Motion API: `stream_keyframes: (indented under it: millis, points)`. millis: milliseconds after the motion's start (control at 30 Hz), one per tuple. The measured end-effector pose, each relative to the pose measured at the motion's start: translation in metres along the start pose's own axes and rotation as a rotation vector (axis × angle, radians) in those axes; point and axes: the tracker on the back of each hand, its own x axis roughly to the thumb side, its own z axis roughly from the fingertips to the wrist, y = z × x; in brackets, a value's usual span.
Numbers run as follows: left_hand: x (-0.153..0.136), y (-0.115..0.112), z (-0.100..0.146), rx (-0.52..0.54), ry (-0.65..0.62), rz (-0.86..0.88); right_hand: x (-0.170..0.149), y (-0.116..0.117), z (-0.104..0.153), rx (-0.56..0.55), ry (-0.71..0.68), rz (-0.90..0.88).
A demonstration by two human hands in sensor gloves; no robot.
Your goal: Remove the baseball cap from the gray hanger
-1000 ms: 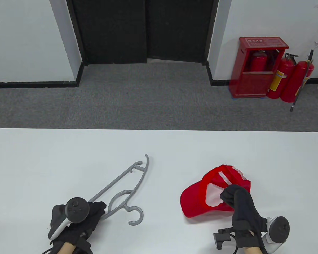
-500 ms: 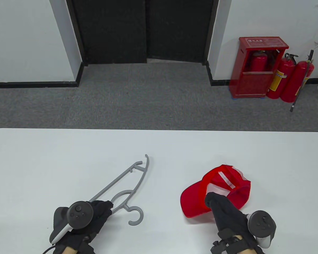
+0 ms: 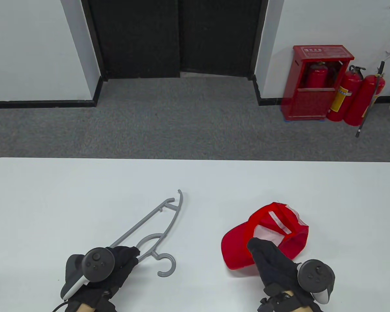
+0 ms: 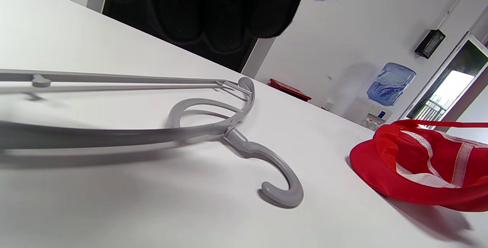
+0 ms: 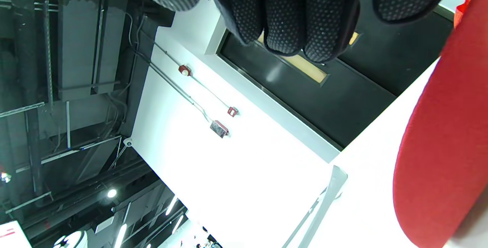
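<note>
The red baseball cap [image 3: 269, 227] lies upside down on the white table [image 3: 68, 195], apart from the gray hanger [image 3: 156, 227], which lies flat to its left. My left hand [image 3: 130, 255] is over the hanger's near end. In the left wrist view its fingers [image 4: 221, 31] hang above the hanger [image 4: 213, 126] without closing on it. My right hand [image 3: 255, 247] is palm down over the cap's near edge. In the right wrist view its fingers [image 5: 289, 38] are loose and hold nothing, with the cap's brim [image 5: 438, 164] beside them.
The table's far edge [image 3: 195, 159] borders gray carpet. A red cabinet and fire extinguishers [image 3: 341, 91] stand by the far wall, off the table.
My right hand has let go of the cap's inner rim, turned palm down and drawn back toward me. My left hand has shifted slightly right along the hanger. The cap and hanger stay put.
</note>
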Motion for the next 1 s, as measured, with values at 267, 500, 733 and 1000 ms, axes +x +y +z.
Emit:
stream_keyframes:
  millis: [267, 500, 733, 1000]
  points:
    - [0.001, -0.001, 0.000, -0.013, -0.003, -0.001, 0.006, 0.006, -0.001, 0.051, -0.025, 0.166]
    - [0.002, -0.001, 0.000, -0.029, -0.005, 0.000, 0.010, 0.013, -0.002, 0.095, -0.040, 0.261]
    - [0.003, -0.002, 0.000, -0.042, -0.007, 0.003, 0.010, 0.013, -0.002, 0.092, -0.043, 0.259]
    - [0.003, 0.001, 0.000, -0.027, -0.011, 0.012, 0.013, 0.014, -0.002, 0.082, -0.086, 0.315]
